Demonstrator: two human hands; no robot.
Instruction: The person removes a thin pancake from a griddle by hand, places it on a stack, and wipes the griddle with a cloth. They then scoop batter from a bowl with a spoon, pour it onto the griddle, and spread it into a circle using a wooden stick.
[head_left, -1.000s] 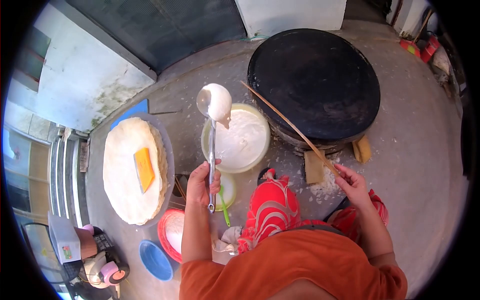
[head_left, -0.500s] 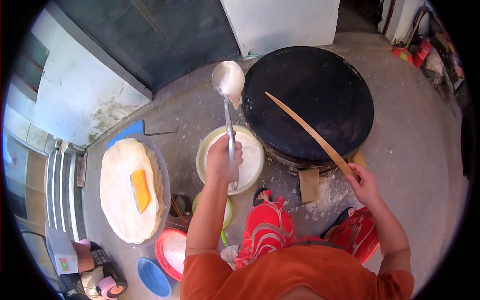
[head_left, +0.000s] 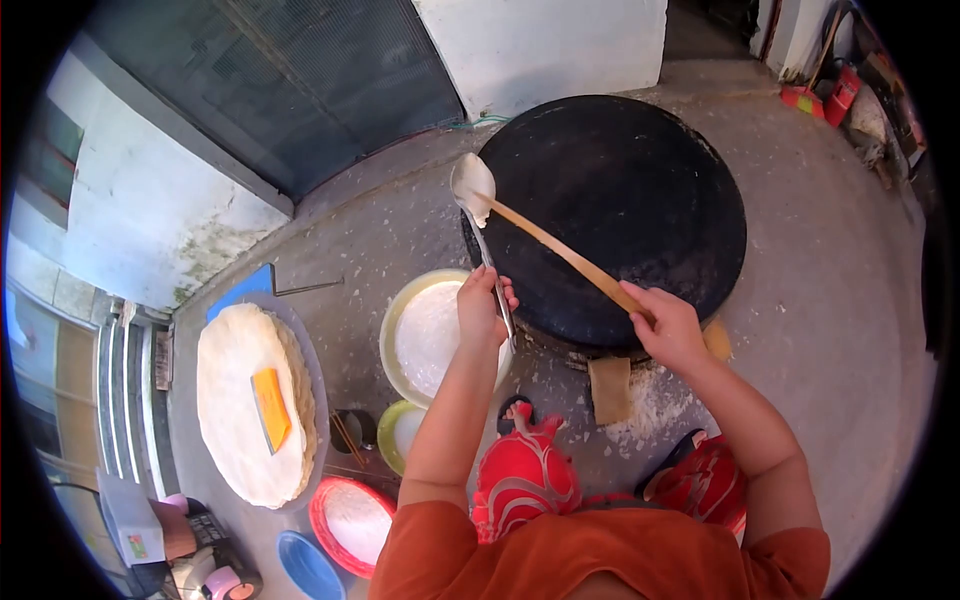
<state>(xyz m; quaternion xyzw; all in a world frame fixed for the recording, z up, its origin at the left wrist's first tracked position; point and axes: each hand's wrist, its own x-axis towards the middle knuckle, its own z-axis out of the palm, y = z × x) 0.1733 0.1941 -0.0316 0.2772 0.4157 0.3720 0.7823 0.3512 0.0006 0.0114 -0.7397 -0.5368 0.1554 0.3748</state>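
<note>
Ladle: steel, heaped with white batter, tilted at the left edge of the black griddle.
Left hand: closed around its handle, above the batter bowl.
Right hand: gripping a wooden stick, tip touching the ladle.

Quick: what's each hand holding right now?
Left hand: closed on the ladle handle.
Right hand: closed on the wooden stick.
</note>
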